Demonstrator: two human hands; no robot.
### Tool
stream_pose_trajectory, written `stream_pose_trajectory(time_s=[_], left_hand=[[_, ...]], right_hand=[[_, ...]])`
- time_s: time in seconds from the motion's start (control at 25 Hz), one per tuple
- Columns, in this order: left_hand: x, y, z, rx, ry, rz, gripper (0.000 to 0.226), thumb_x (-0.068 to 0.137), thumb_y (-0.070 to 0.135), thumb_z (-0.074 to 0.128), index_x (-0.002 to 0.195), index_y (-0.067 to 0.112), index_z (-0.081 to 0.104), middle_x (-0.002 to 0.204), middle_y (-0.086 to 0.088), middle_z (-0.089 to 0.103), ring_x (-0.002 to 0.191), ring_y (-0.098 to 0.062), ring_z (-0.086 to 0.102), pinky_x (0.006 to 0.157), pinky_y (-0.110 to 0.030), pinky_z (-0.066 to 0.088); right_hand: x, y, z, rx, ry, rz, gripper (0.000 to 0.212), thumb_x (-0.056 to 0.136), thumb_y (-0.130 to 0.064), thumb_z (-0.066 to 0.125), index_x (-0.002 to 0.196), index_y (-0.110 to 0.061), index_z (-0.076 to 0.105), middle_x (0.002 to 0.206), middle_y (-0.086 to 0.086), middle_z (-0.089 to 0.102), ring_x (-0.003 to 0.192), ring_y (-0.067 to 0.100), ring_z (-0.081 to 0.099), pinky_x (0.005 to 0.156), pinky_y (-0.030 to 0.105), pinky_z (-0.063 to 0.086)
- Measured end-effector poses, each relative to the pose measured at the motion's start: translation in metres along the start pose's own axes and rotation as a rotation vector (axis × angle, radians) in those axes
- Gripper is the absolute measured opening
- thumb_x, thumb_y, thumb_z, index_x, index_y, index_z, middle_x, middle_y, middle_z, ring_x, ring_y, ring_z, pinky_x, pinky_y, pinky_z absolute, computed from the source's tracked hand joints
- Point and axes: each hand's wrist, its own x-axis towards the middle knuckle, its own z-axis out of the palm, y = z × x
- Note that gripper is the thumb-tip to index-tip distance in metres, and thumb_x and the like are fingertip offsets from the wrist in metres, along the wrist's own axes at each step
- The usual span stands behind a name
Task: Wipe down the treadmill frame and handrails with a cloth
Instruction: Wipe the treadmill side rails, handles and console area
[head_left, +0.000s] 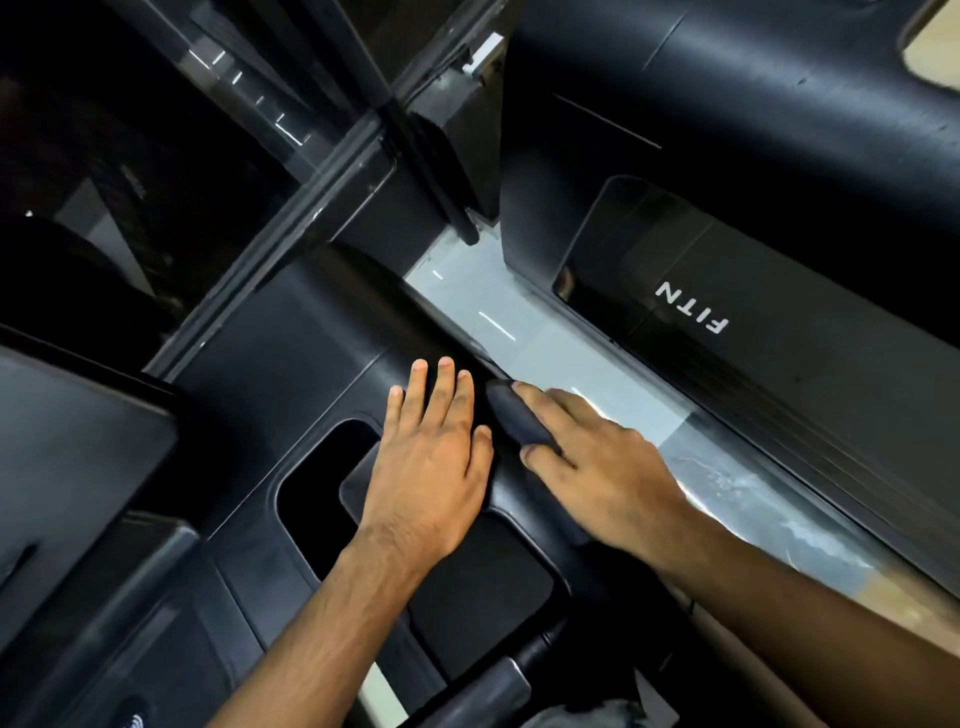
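Fabric comes first: the small dark folded cloth (519, 415) is bunched into a wad and lies against the sloping edge of the black moulded plastic treadmill frame (291, 364), pinched there between thumb and forefinger of the right hand (597, 462). It looks light, soft and limp, so it should mould to curves and recesses. I judge it is best held bunched in the fingers, with the palm pressing it flat on broad faces. The frame itself looks rigid, heavy and smooth, something to brace against rather than lift. The left hand (431, 452) does this, lying released with its fingers straight and flat on the frame, just beside the cloth.

Counted: one cloth, two hands and one frame under them. A second black machine with white lettering (727, 312) stands beyond a strip of pale grey floor (545, 343).
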Motion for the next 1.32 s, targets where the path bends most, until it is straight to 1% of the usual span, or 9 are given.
stream_pose_trajectory(time_s=[0.16,0.32,0.48,0.64,0.76,0.96,1.12,1.24,1.32], left_hand=[[-0.008,0.012,0.001,0.013,-0.028,-0.005,0.060,0.101,0.040,0.015,0.155,0.014,0.013,0.164,-0.004,0.004,0.150,-0.023,-0.010,0.122,-0.041,-0.004],[-0.012,0.023,0.007,0.047,-0.023,0.017,0.073,0.091,0.047,0.001,0.155,0.014,0.014,0.164,-0.004,0.007,0.151,-0.024,-0.008,0.122,-0.040,-0.006],[-0.019,0.033,0.006,0.039,-0.027,0.012,0.078,0.087,0.049,-0.002,0.155,0.013,0.014,0.164,-0.005,0.008,0.151,-0.024,-0.007,0.122,-0.040,-0.006],[-0.026,0.043,0.012,0.069,-0.037,0.027,0.076,0.089,0.047,-0.002,0.155,0.013,0.016,0.164,-0.005,0.008,0.151,-0.024,-0.007,0.122,-0.043,-0.003],[-0.031,0.049,0.013,0.072,-0.033,0.023,0.077,0.089,0.048,-0.003,0.155,0.013,0.015,0.164,-0.005,0.008,0.151,-0.025,-0.007,0.122,-0.043,-0.003],[-0.040,0.058,0.018,0.077,-0.030,0.049,0.075,0.090,0.047,-0.001,0.154,0.013,0.018,0.163,-0.005,0.010,0.151,-0.025,-0.004,0.122,-0.043,-0.002],[-0.047,0.068,0.019,0.070,-0.034,0.053,0.073,0.091,0.047,0.001,0.154,0.014,0.017,0.164,-0.004,0.009,0.151,-0.024,-0.006,0.122,-0.042,-0.004],[-0.054,0.071,0.021,0.080,-0.022,0.066,0.074,0.091,0.047,0.000,0.154,0.013,0.018,0.163,-0.005,0.011,0.151,-0.024,-0.003,0.122,-0.041,-0.003],[-0.060,0.075,0.023,0.092,-0.018,0.068,0.067,0.096,0.044,0.005,0.154,0.013,0.019,0.163,-0.006,0.012,0.151,-0.024,-0.002,0.122,-0.041,-0.003]], right_hand=[[0.003,0.020,-0.020,-0.029,-0.151,0.146,0.043,0.105,-0.037,0.032,0.148,-0.034,0.033,0.154,0.000,0.042,0.131,0.031,0.048,0.104,0.036,0.038],[-0.027,0.014,0.004,-0.014,0.035,-0.040,0.054,0.099,-0.044,0.040,0.150,-0.049,0.023,0.158,-0.013,0.034,0.136,0.021,0.045,0.108,0.039,0.039],[-0.017,0.037,-0.016,0.041,-0.104,0.176,0.038,0.103,-0.037,0.032,0.141,-0.035,0.038,0.149,-0.001,0.047,0.131,0.032,0.050,0.103,0.038,0.039],[-0.062,0.025,0.000,-0.058,0.084,-0.079,0.056,0.099,-0.040,0.040,0.152,-0.043,0.023,0.159,-0.014,0.031,0.134,0.021,0.047,0.108,0.037,0.041],[-0.044,0.051,-0.020,-0.048,-0.114,0.152,0.045,0.103,-0.036,0.031,0.147,-0.027,0.035,0.155,0.000,0.040,0.131,0.031,0.049,0.106,0.038,0.042],[-0.079,0.041,0.010,-0.070,0.046,-0.023,0.056,0.098,-0.044,0.039,0.151,-0.047,0.021,0.158,-0.009,0.036,0.134,0.024,0.048,0.108,0.039,0.039],[-0.063,0.070,-0.016,0.107,-0.107,0.259,0.046,0.101,-0.041,0.031,0.146,-0.042,0.037,0.152,-0.002,0.047,0.133,0.029,0.048,0.108,0.038,0.037],[-0.102,0.055,0.004,-0.044,0.019,0.008,0.055,0.100,-0.042,0.038,0.153,-0.047,0.022,0.160,-0.009,0.033,0.140,0.023,0.042,0.114,0.038,0.034],[-0.102,0.060,-0.002,0.029,0.003,0.016,0.051,0.100,-0.042,0.036,0.150,-0.047,0.026,0.158,-0.005,0.037,0.137,0.025,0.044,0.110,0.037,0.036]])
